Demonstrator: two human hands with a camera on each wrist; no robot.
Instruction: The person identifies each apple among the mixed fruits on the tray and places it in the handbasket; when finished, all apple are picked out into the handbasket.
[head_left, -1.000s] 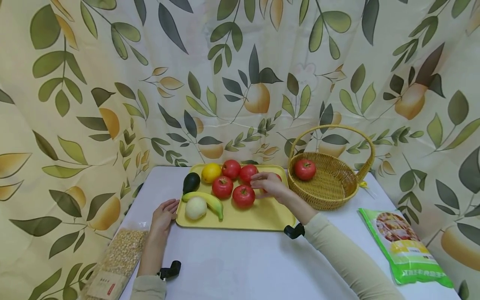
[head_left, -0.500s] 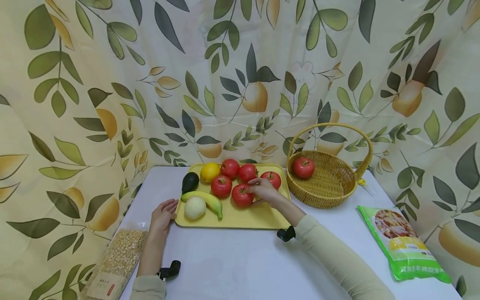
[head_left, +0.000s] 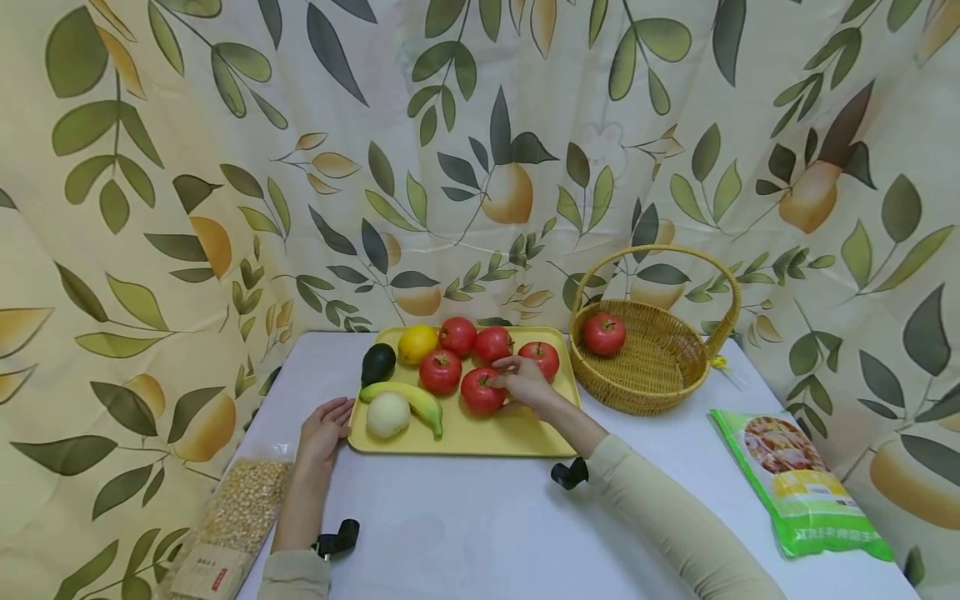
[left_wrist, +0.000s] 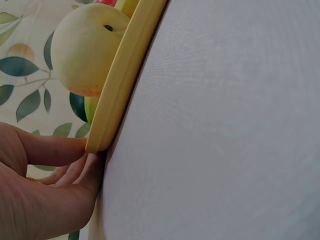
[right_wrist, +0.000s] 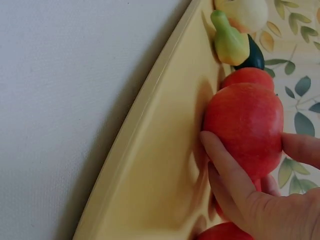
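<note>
A yellow tray holds several red apples, a lemon, an avocado, a banana and a pale round peach. My right hand grips the front red apple from its right side. In the right wrist view, the thumb lies on one side of this apple and the fingers on the other. At the tray's left end, my left hand holds the rim, its thumb on the edge and its other fingers partly hidden below.
A wicker basket with one red apple stands right of the tray, its tall handle arching above. A green food bag lies at the right, and a clear bag of kernels at the left edge. A patterned curtain hangs behind.
My right hand has moved left and slightly forward from beside the back right apple to the front apple, and its fingers have closed round it. My left hand stays at the tray.
</note>
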